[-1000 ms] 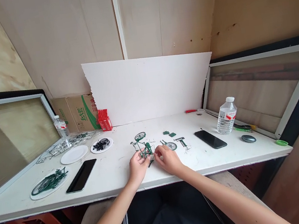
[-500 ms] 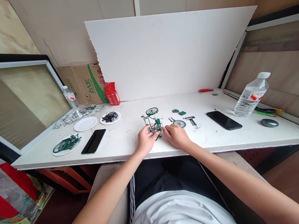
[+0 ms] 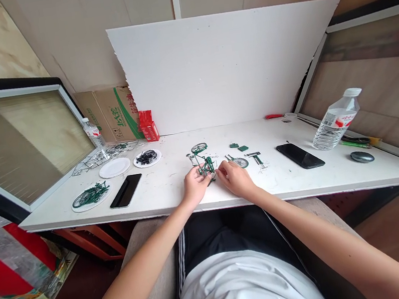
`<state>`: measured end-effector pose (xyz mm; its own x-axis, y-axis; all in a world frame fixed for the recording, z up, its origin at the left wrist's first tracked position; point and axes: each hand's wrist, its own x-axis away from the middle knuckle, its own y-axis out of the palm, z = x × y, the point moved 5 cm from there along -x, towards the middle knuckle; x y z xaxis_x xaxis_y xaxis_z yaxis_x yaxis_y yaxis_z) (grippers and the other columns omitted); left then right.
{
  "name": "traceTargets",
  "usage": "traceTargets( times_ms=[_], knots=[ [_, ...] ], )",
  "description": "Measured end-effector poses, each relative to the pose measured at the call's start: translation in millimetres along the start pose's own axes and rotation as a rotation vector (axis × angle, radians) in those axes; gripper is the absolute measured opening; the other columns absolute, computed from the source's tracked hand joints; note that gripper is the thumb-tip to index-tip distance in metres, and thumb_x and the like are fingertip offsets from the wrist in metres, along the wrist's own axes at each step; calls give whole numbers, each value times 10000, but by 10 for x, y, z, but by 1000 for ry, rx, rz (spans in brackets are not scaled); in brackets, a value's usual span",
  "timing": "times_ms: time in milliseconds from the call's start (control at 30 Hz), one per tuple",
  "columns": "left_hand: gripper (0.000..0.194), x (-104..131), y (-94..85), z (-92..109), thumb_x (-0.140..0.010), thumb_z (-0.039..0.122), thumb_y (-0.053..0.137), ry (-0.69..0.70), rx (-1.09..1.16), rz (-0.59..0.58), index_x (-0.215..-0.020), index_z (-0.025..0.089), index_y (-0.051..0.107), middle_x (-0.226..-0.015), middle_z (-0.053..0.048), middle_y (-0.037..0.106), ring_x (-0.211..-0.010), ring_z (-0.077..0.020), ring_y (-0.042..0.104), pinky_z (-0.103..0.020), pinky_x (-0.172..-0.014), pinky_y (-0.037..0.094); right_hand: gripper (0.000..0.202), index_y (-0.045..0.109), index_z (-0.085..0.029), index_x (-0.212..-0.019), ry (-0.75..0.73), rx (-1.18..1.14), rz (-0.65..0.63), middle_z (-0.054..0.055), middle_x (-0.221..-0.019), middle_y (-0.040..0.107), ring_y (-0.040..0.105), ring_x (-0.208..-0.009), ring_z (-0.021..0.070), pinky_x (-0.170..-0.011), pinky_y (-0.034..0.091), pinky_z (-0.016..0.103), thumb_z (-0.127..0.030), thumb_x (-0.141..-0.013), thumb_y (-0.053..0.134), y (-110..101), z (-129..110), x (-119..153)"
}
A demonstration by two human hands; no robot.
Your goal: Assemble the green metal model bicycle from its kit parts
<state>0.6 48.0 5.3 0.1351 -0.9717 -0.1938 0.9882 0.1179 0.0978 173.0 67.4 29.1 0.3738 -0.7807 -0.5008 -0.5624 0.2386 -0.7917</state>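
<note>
A small green model bicycle with one spoked wheel at its far end is at the middle of the white table. My left hand is closed on its near part. Close beside the frame is my right hand, its fingers pinched together; whatever lies between them is too small to make out. Just beyond that hand lies a loose spoked wheel, with a dark T-shaped part to its right. Two flat green pieces rest farther back.
At the left are a plate of green parts, a bare plate, a plate of black parts and a phone. A second phone, a bottle and a dark oval object stand or lie right.
The camera view has tilted and shifted slightly. My right hand has moved a little nearer the bicycle frame; my left hand keeps its hold.
</note>
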Motion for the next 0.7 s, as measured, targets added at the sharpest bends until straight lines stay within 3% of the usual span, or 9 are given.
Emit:
traceTargets(
  times_ms=[367, 567, 700],
  knots=[
    [530, 14, 12, 25, -861, 141, 830, 4, -4, -26, -1361, 117, 657, -1338, -214, 760, -1144, -275, 795, -496, -1131, 594, 437, 538, -222, -797, 60, 88, -62, 56, -771, 622, 556, -707, 203, -620, 267, 311, -431, -1151, 388, -10, -10, -7],
    [554, 8, 5, 34, -845, 144, 855, 4, 8, 0, -1361, 111, 655, -1348, -223, 753, -1171, -287, 786, -490, -1139, 591, 225, 597, -222, -989, 51, -26, 3, 54, -897, 717, 644, -884, 223, -654, 334, 295, -409, -1098, 534, -40, -7, -5],
    [535, 12, 5, 46, -854, 114, 832, 5, 0, 10, -1360, 106, 656, -1349, -222, 753, -1179, -290, 783, -489, -1135, 595, 215, 584, -219, -973, 7, 9, 15, 67, -905, 714, 633, -936, 237, -649, 335, 298, -358, -1116, 502, -4, 14, -6]
  ],
)
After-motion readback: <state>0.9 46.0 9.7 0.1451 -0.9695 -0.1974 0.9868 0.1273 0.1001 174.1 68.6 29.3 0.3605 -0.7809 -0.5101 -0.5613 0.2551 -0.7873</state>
